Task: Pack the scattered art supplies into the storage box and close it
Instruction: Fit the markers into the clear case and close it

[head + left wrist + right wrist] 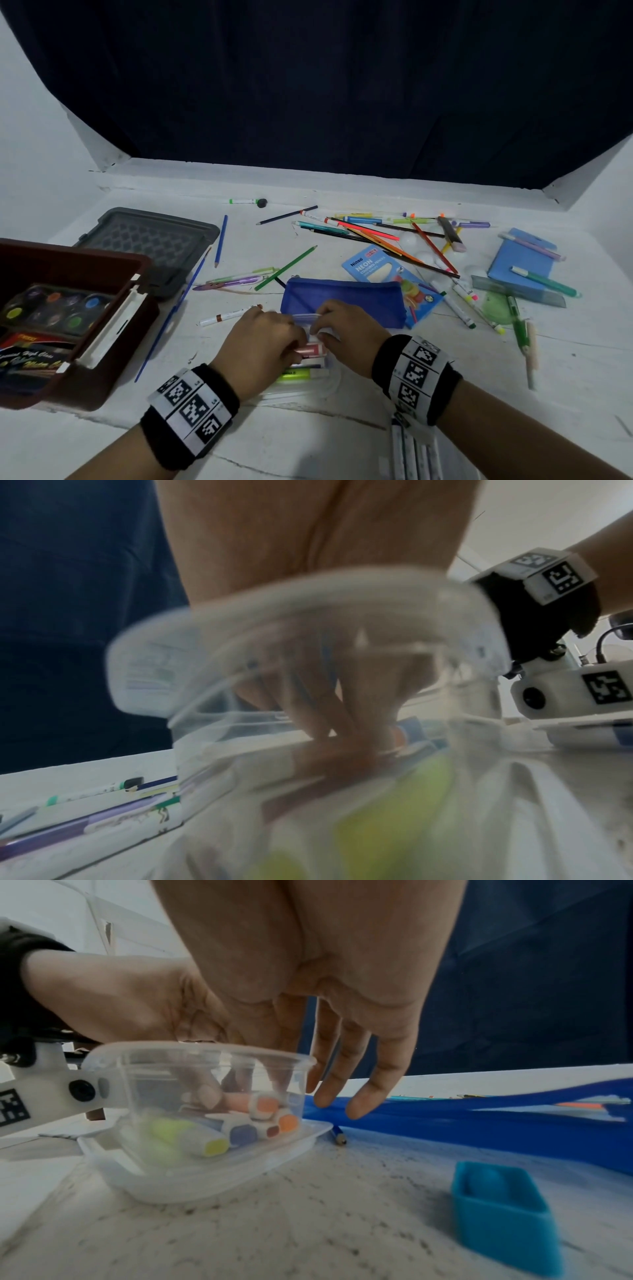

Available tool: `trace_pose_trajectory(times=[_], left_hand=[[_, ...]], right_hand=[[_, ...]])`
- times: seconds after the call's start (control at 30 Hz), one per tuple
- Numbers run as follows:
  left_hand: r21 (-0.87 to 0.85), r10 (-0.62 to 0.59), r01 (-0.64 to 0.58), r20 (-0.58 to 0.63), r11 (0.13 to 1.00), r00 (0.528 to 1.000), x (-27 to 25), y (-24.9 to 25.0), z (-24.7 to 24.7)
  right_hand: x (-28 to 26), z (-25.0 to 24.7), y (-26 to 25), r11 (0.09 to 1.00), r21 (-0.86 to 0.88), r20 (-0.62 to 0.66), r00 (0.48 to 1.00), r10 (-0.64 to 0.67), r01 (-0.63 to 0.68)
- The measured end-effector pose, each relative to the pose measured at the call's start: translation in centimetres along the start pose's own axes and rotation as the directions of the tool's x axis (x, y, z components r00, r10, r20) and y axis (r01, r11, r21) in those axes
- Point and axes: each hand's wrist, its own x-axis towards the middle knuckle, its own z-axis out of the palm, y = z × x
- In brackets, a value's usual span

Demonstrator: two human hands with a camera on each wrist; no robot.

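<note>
A clear plastic case (308, 383) of highlighters lies in front of me, its lid (308, 642) raised. My left hand (294, 339) reaches into it, and its fingers (335, 723) curl down onto a reddish marker (311, 349) among the others (240, 1134). My right hand (329, 329) pinches the lid's far edge, its other fingers (342, 1091) hanging straight behind the case (205, 1172). The brown storage box (85, 387) stands open at the left with a paint palette (58, 308) inside.
A grey lid (150, 240) lies behind the box. A blue mesh pouch (342, 298) sits just beyond my hands. Loose pencils and pens (376, 236), a neon pencil pack (373, 270), a blue pad (524, 260) and a long brush (171, 315) are scattered around. A small blue tub (503, 1218) stands near my right wrist.
</note>
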Motion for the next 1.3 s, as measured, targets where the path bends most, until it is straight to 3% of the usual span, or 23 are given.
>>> trace_pose_trajectory(times=[0.23,0.4,0.6,0.7,0.77,0.97,1.13,1.3], left_hand=[[-0.073,-0.053,0.054,0.01,0.996,0.999,0.0,0.1,-0.5],[-0.192,-0.053,0.044,-0.041,0.98,0.998,0.4,0.2,-1.2],[-0.498,-0.133,0.033,-0.167,0.867,0.977,0.5,3.1,-3.4],[-0.617,-0.153,-0.002,-0.199,0.787,0.968,0.7,5.1,-4.4],[-0.618,-0.135,-0.017,-0.199,0.786,0.971,1.0,6.0,-4.4],[-0.648,-0.137,-0.019,-0.189,0.762,0.972,1.2,8.8,-3.2],[-0.645,-0.129,-0.023,-0.188,0.764,0.974,2.6,13.4,-2.8],[-0.666,-0.064,-0.062,-0.164,0.744,0.984,6.6,19.5,-2.0]], right_hand=[[0.0,0.0,0.5,0.999,0.041,-0.014,0.999,-0.028,0.029],[-1.8,-1.4,1.1,0.987,0.141,-0.177,0.983,-0.056,0.082],[-7.2,-5.3,3.1,0.979,0.203,-0.473,0.876,0.089,0.011],[-9.8,-6.6,4.9,0.971,0.23,-0.533,0.828,0.177,-0.059],[-11.6,-7.1,6.2,0.97,0.219,-0.562,0.798,0.216,-0.108],[-17.0,-8.5,10.8,0.934,0.231,-0.566,0.743,0.357,-0.273],[-19.9,-9.8,16.2,0.916,0.2,-0.435,0.806,0.402,-0.349],[-21.8,-12.4,21.9,0.93,0.139,-0.462,0.808,0.365,-0.341]])
